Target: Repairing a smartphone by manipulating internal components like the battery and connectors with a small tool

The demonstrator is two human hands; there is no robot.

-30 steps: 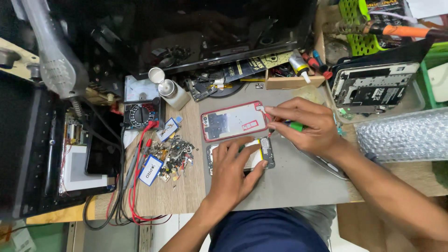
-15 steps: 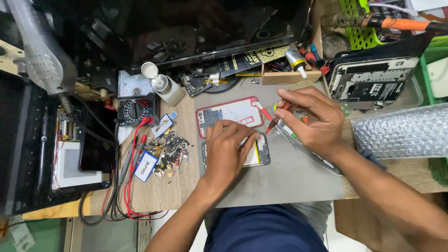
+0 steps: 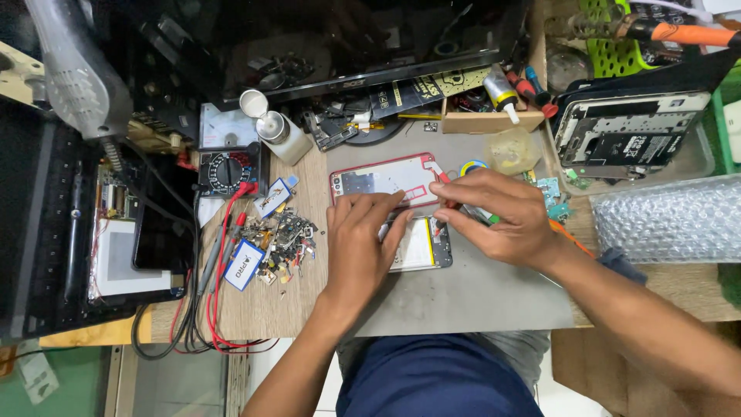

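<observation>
Head view: left hand (image 3: 361, 239) lies flat, fingers spread, pressing one opened phone (image 3: 421, 243) on the counter (image 3: 478, 297). Right hand (image 3: 498, 216) arches over it, fingers pinching one screwdriver (image 3: 463, 208) beside one red-rimmed frame (image 3: 382, 179).

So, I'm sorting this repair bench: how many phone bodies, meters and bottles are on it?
Opened phone bodies: 3 (red-rimmed one, one under the left hand, one in the tray)
Multimeters: 1
Bottles: 2 (dispenser, glue)
Total: 6
</observation>
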